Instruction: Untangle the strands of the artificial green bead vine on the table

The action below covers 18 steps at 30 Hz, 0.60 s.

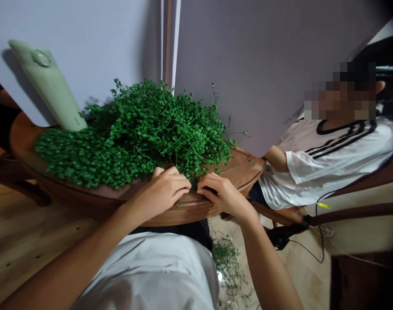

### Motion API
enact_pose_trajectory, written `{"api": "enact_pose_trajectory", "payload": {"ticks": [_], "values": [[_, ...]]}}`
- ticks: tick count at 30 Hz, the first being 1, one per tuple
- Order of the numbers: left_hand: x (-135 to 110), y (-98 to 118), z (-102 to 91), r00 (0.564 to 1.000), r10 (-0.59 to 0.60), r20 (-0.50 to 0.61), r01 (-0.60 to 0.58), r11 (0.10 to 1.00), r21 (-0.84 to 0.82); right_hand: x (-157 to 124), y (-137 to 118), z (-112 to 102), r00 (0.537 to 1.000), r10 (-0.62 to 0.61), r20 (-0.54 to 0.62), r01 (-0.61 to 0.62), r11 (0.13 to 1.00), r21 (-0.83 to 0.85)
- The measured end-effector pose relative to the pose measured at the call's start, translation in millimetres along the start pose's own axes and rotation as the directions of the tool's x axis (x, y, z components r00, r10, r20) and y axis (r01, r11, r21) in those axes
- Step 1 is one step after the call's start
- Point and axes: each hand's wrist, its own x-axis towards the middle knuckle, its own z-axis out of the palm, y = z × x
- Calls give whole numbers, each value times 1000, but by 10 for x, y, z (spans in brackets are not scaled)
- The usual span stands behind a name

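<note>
A dense mound of small-leaved green sprigs [132, 133] covers much of a round wooden table [196, 211]. My left hand [160, 191] is curled at the mound's near edge, above the table rim, and its fingers appear closed on thin stems. My right hand [224, 196] lies just to its right, curled over the rim. Its fingertips reach the sprigs, but whether it grips stems is hidden. A few inches separate the hands.
A pale green cylindrical object [48, 84] leans at the far left of the mound against grey backdrop panels [254, 69]. A person in a white striped shirt [329, 159] sits at the right. Loose sprigs [229, 262] lie on the floor below, near a black cable clamp [282, 237].
</note>
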Motion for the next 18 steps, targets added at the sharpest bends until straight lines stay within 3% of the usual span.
{"api": "enact_pose_trajectory", "payload": {"ticks": [13, 18], "values": [[-14, -12, 21, 1000, -5, 15, 5, 1000, -20, -1, 6, 12, 1000, 16, -4, -16, 999, 42], [-106, -101, -52, 999, -28, -16, 28, 1000, 0, -22, 30, 0, 1000, 23, -7, -23, 999, 35]]}}
